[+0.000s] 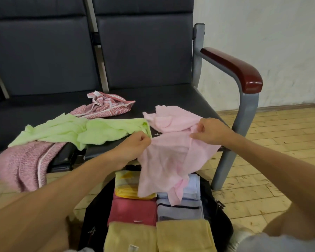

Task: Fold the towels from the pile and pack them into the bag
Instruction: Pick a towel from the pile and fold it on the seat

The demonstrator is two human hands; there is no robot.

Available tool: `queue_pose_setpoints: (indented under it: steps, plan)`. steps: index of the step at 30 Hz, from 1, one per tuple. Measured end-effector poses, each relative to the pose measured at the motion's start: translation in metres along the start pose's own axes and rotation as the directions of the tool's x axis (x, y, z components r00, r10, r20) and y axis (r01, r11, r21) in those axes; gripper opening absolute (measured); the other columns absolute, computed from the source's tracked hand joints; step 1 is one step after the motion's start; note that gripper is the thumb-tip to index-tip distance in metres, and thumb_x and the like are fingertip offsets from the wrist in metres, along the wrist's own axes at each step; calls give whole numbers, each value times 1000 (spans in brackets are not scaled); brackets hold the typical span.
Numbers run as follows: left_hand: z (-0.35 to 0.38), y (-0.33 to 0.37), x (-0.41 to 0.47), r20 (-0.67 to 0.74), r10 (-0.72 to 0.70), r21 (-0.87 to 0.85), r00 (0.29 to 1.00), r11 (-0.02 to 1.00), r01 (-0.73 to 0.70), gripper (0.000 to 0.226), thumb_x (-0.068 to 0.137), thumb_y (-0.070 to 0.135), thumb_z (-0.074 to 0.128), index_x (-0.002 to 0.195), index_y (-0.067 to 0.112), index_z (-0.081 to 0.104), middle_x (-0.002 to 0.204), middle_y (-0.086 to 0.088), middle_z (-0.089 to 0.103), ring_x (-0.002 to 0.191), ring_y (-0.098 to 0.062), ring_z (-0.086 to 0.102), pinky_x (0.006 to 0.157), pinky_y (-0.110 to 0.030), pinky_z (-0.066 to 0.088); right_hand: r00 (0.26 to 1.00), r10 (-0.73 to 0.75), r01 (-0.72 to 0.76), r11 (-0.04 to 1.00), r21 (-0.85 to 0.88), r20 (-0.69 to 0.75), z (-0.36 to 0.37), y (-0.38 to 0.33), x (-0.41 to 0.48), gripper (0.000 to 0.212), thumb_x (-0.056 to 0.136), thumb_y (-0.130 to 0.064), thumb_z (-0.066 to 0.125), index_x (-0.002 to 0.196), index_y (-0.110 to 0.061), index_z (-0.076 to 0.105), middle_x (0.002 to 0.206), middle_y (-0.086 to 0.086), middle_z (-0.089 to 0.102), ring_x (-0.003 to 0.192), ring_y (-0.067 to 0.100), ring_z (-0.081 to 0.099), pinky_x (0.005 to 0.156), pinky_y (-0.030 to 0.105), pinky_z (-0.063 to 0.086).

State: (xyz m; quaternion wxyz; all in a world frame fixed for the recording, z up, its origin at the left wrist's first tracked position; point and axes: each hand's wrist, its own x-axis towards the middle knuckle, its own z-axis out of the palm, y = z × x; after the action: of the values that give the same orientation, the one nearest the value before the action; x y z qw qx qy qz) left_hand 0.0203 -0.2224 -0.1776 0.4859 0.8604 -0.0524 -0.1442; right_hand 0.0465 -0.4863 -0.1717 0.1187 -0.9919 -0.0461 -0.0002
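I hold a light pink towel up over the seat's front edge. My left hand pinches its upper left edge, and my right hand grips its upper right part. The towel's far end lies on the seat and its lower part hangs over the open black bag on the floor. In the bag lie several folded towels: yellow ones at the front, a red one, a pale blue one and a yellow-patterned one.
On the dark bench seat lie a light green towel, a crumpled pink patterned towel and a mottled pink towel hanging off the front edge. A dark red armrest on a grey frame stands at the right. Wooden floor surrounds the bag.
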Motion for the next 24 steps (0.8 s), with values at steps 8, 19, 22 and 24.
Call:
queue_pose_setpoints:
  steps: [8, 19, 22, 24]
  plan:
    - [36, -6, -1, 288, -125, -553, 949, 788, 272, 22, 92, 7, 53, 111, 0, 63, 103, -15, 64, 89, -24, 60, 72, -26, 52, 992, 124, -120, 987, -107, 32, 7, -14, 3, 45, 91, -61, 49, 92, -17, 50, 89, 0, 51, 88, 24, 56, 80, 36, 48]
    - [64, 12, 26, 257, -105, -536, 961, 812, 231, 32, 93, 31, 63, 115, 8, 66, 107, -9, 73, 101, -25, 68, 83, -35, 55, 981, 191, -192, 954, 229, 25, -9, -1, 17, 27, 95, -22, 55, 84, 0, 65, 84, 16, 64, 77, 22, 57, 65, 31, 45]
    - [66, 21, 28, 166, -44, -561, 985, 817, 131, 27, 92, 30, 63, 113, 15, 67, 107, -3, 73, 101, -21, 68, 74, -31, 56, 946, 308, -293, 685, 667, 99, -14, 5, 8, 17, 97, -12, 52, 98, 1, 63, 98, 27, 66, 82, 26, 63, 85, 44, 56]
    - [61, 29, 28, 85, -7, -579, 996, 813, 55, 19, 96, 29, 57, 111, 20, 65, 111, 0, 72, 105, -20, 66, 85, -35, 55, 920, 352, -343, 499, 796, 176, -15, 9, 2, 17, 100, -12, 49, 108, -2, 61, 107, 21, 66, 96, 31, 65, 82, 42, 56]
